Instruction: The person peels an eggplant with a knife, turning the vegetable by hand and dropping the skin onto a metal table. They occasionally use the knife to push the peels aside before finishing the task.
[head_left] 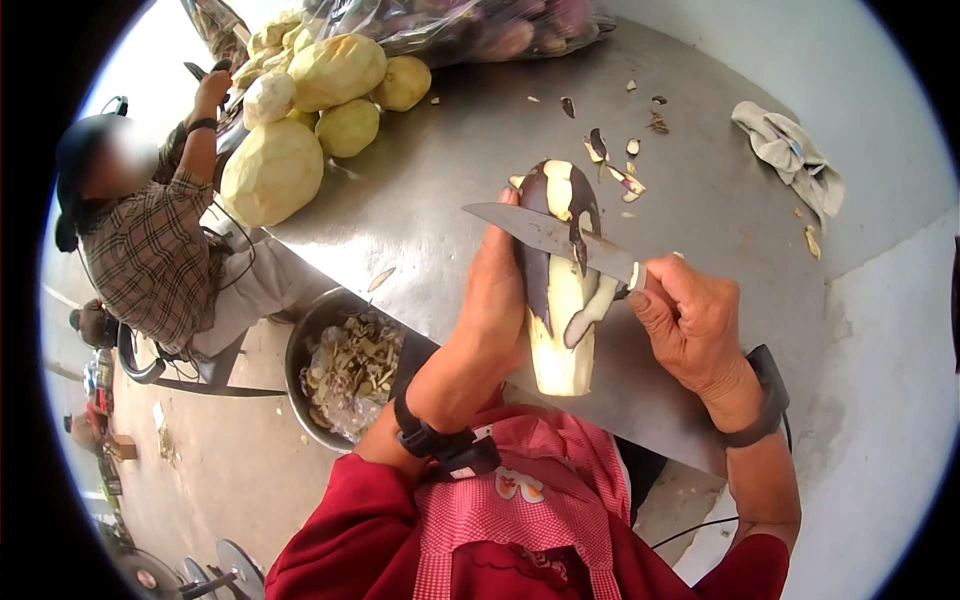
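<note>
A long tuber (562, 300) with dark purple skin and pale peeled flesh stands lengthwise before me at the metal table's near side. My left hand (496, 285) holds it along its left side. In my right hand (692, 318) is the handle of a knife (545, 232), whose blade lies across the tuber and points left. A strip of peel (592, 312) hangs beside the peeled flesh, just below the blade. The tuber's upper part still has dark skin on both sides of a pale strip.
Peeled tubers (272, 172) are piled at the table's (450, 150) left, beside a plastic bag (480, 30) of unpeeled ones. Peel scraps and a cloth (790, 155) lie to the right. A bowl of peelings (350, 370) stands below left; a co-worker (150, 240) sits beyond it.
</note>
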